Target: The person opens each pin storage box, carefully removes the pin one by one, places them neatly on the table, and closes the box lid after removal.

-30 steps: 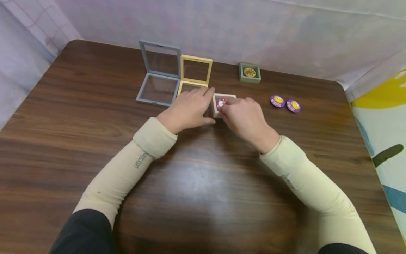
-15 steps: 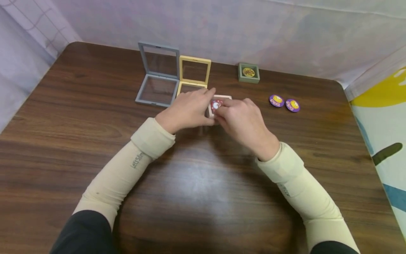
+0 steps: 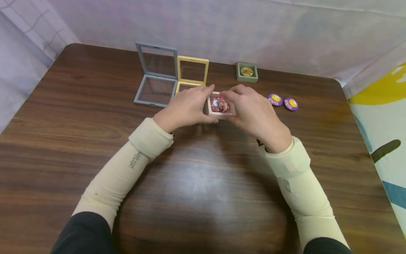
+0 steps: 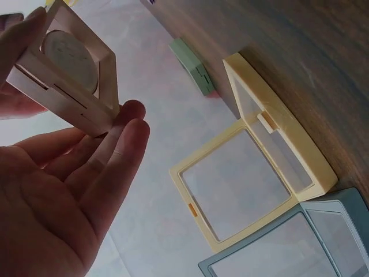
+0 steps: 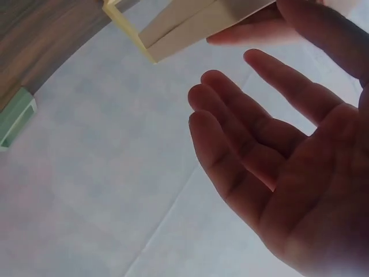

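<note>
A small pale pink display case [image 3: 219, 114] is held between my two hands, with a round red badge [image 3: 220, 104] inside it. On its left side, my left hand [image 3: 184, 107] grips the case between fingers and thumb. My right hand [image 3: 257, 113] holds the right side, thumb at the near corner and a finger along the far edge. From the left wrist view, the badge [image 4: 72, 60] appears as a pale disc, and the case [image 4: 60, 104] is tilted. In the right wrist view, the other right-hand fingers [image 5: 230, 161] are spread apart from the case.
Behind my left hand, a grey display case [image 3: 160, 76] and a yellow one [image 3: 192, 58] stand with lids raised. A green box [image 3: 247, 79] with a yellow disc inside is near the back edge. Two purple badges [image 3: 275, 99] lie on the brown table [image 3: 196, 183], right of my right hand.
My right fingers have let go of the red badge and moved to the case's right side, leaving the badge in full sight. The left hand has kept its hold.
</note>
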Demonstrator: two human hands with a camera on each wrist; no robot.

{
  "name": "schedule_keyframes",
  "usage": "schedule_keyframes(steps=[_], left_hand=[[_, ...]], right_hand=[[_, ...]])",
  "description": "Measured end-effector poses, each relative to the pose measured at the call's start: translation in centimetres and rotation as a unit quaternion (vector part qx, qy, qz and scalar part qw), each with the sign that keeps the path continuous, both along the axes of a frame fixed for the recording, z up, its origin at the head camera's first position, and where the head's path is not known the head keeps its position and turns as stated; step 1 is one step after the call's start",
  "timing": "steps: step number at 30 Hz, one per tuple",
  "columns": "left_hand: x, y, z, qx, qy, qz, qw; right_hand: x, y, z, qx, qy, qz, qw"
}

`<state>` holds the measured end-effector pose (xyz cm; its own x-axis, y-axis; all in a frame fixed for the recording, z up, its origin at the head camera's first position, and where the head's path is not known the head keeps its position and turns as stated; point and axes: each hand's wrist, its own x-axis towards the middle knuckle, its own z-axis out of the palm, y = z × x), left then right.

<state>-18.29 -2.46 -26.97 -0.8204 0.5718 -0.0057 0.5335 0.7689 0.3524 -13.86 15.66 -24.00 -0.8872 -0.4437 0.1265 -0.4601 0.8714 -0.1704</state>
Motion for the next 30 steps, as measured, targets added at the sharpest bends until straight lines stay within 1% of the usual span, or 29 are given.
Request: schedule_keyframes(steps=[5,9,15,19,24,27,30], left_hand=[[0.0,0.0,-0.1,0.004,-0.005,0.005,1.0000],[-0.1,0.0,-0.1,0.002,-0.005,0.003,1.0000],[-0.2,0.1,-0.3,0.004,0.004,0.000,1.0000],[-0.2,0.1,-0.4,0.007,0.002,0.002,1.0000],[-0.2,0.1,-0.5,0.002,-0.011,0.000,0.9999],[-0.2,0.1,-0.6,-0.010,-0.021,-0.008,0.9997],[-0.1,0.1,-0.9,-0.028,-0.020,-0.017,0.9993]], right_hand=[[-0.4,0.0,-0.4,0.013,-0.022,0.001,1.000],[-0.9,0.1,-0.7,0.027,-0.036,-0.012,0.999],[-2.0,0.6,-1.3,0.041,-0.091,-0.029,0.995],[-2.6,0.8,-1.8,0.038,-0.125,-0.021,0.991],[-3.1,0.9,-2.2,0.030,-0.138,0.001,0.990],[-3.2,0.8,-2.4,0.038,-0.141,0.002,0.989],[-3.1,0.7,-2.4,0.048,-0.140,0.003,0.989]])
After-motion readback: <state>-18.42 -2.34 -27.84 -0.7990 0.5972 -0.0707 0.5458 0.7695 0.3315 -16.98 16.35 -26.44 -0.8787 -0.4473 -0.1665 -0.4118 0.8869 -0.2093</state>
